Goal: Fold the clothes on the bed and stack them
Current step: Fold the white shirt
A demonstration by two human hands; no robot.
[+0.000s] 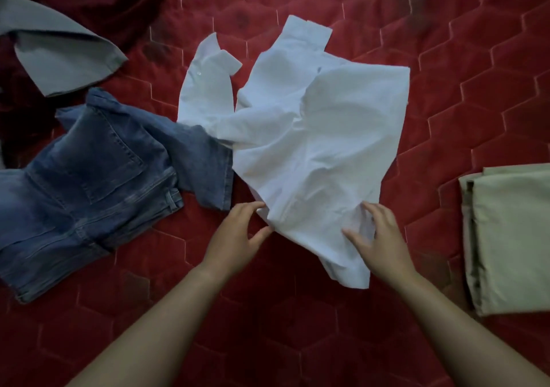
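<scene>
Jeans [89, 172] at left look heavy and stiff; the white shirt [312, 136] mid-bed is light, limp and crumpled, overlapping one jeans leg. Left hand [238, 231] brackets the near hem, fingers apart, not pinching; right hand [378, 243] lies spread flat on the cloth. I'd grab the hem corners and stack onto the folded khaki garment [512, 237] at right.

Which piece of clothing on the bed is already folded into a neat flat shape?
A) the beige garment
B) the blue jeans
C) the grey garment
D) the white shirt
A: the beige garment lies as a flat, squared packet at the right, while the white shirt, the blue jeans and the grey garment lie loose and rumpled.
</scene>
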